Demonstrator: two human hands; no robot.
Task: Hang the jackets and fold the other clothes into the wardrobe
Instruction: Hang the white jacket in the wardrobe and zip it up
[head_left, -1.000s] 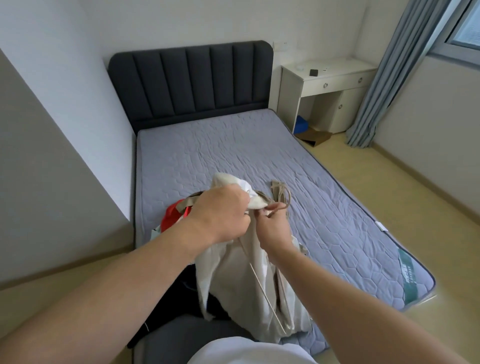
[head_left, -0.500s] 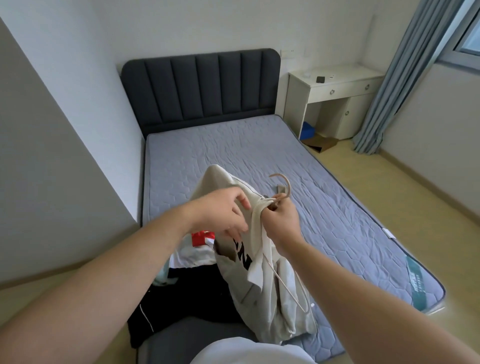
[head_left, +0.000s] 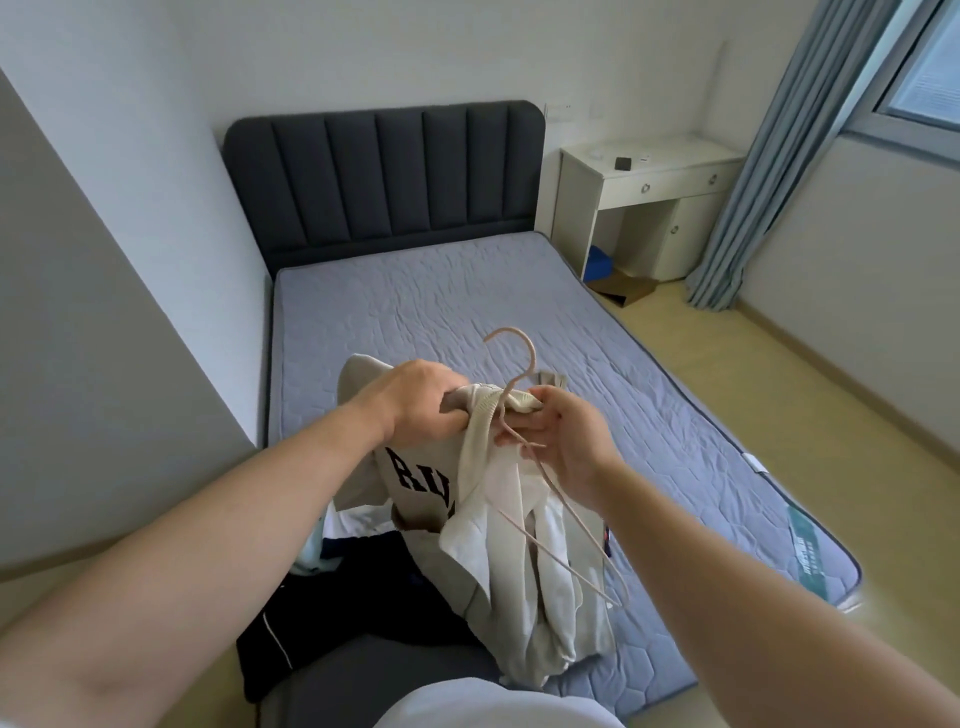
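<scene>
Above the foot of the bed (head_left: 441, 301), the left hand (head_left: 421, 402) grips the bunched collar of the cream jacket (head_left: 493, 519) while the right hand (head_left: 566, 441) pinches the hanger (head_left: 532, 356), apparently mid-fitting; seating the shoulders likely comes next.

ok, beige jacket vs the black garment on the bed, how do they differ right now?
Beige jacket is held up, left hand gripping it, right hand pinching its collar; black garment lies on the mattress, untouched.
Beige jacket has a hanger at its collar; black garment has none.
Beige jacket shows dark block letters; black garment a thin white stripe.
Both are crumpled, unfolded.
</scene>
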